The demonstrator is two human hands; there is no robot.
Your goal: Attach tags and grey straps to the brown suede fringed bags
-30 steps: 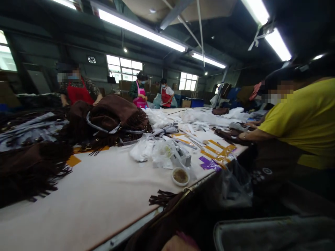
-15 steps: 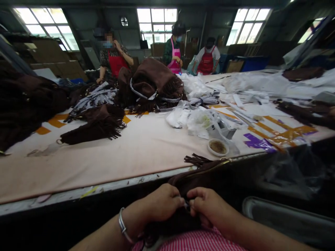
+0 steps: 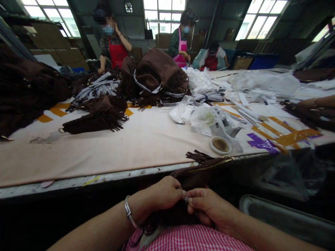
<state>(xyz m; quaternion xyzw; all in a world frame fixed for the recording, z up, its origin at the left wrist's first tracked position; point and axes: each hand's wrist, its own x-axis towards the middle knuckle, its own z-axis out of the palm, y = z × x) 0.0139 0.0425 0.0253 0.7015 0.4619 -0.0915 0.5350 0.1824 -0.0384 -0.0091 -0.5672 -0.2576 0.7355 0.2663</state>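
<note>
A dark brown fringed soft bag (image 3: 192,177) is laid over the near edge of the pale cloth-covered bench (image 3: 104,146), just beyond and below the grip. A small pale piece (image 3: 186,199) is pinched narrowly between the fingertips of left hand (image 3: 167,193) and right hand (image 3: 209,205). A round white dish (image 3: 220,145) is set near the bag.
</note>
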